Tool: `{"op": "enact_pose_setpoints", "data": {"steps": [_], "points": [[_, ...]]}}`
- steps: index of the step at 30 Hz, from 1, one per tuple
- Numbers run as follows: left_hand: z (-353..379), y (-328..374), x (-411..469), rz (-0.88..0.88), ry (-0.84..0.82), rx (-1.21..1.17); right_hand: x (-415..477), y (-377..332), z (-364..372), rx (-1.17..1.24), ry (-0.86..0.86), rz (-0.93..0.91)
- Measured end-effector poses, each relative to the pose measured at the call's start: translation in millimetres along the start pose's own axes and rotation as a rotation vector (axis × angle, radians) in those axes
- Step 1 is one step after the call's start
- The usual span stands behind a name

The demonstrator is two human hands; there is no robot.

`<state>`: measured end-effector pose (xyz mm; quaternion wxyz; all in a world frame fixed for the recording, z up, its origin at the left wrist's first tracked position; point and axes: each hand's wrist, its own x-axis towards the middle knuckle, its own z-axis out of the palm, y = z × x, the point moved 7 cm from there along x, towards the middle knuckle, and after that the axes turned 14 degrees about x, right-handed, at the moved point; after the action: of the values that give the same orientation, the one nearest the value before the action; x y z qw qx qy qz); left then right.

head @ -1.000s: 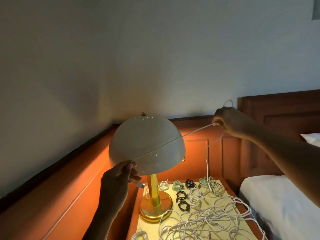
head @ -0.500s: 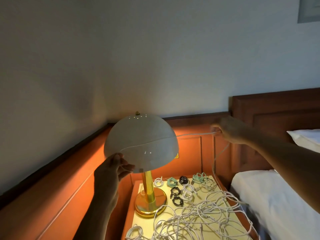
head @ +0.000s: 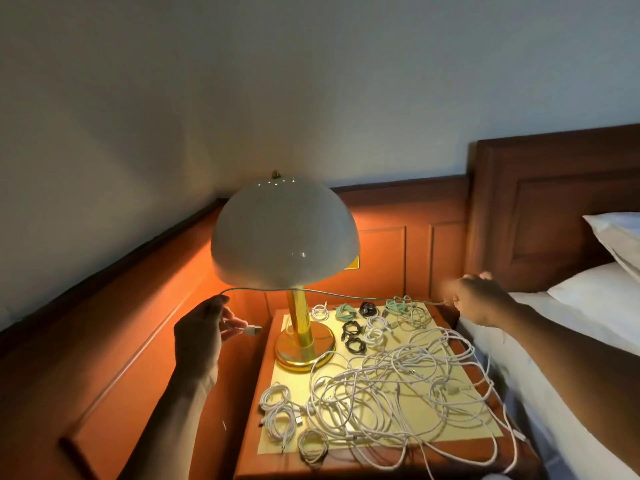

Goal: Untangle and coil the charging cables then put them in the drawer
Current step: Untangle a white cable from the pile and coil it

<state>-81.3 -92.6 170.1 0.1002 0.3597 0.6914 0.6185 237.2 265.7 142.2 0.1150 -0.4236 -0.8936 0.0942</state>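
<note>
A white charging cable (head: 346, 296) is stretched in the air between my hands, in front of the lamp stem. My left hand (head: 201, 336) pinches its end near the USB plug (head: 252, 330), left of the nightstand. My right hand (head: 476, 303), blurred, grips the cable's other part at the right, near the bed. Below lies a big tangle of white cables (head: 398, 386) on a yellow mat (head: 481, 427). Small coiled cables, white (head: 375, 332), black (head: 353, 337) and green (head: 346, 311), lie in rows behind the tangle. No drawer shows.
A lit table lamp with a white dome shade (head: 284, 237) and brass base (head: 304, 348) stands at the nightstand's back left. More coiled white cables (head: 280, 410) lie at the front left. A bed with white sheet (head: 561, 375) and pillows lies right; a wooden headboard (head: 540, 209) stands behind.
Both hands have come down: the stretched cable dropped from across the lamp shade to below its rim. The camera tilted down, showing more of the nightstand.
</note>
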Motion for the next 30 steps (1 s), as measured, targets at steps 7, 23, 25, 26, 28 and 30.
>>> {"op": "enact_pose_setpoints", "data": {"steps": [7, 23, 25, 26, 28, 30], "points": [[28, -60, -12, -0.223, -0.02, 0.214, 1, 14, 54, 0.325, -0.106, 0.139], [91, -62, -4, -0.141, -0.213, 0.197, 10, -74, 73, 0.411, -0.2, -0.091], [101, -53, -2, -0.098, -0.241, 0.194, 6, -107, 75, 0.471, -0.24, -0.222], [106, -50, -1, -0.087, -0.254, 0.181, 2, -123, 75, 0.501, -0.253, -0.282], [114, -42, -1, -0.077, -0.275, 0.153, -4, -152, 72, 0.559, -0.224, -0.41], [121, -35, -2, -0.08, -0.298, 0.115, -8, -171, 68, 0.617, -0.155, -0.503]]}}
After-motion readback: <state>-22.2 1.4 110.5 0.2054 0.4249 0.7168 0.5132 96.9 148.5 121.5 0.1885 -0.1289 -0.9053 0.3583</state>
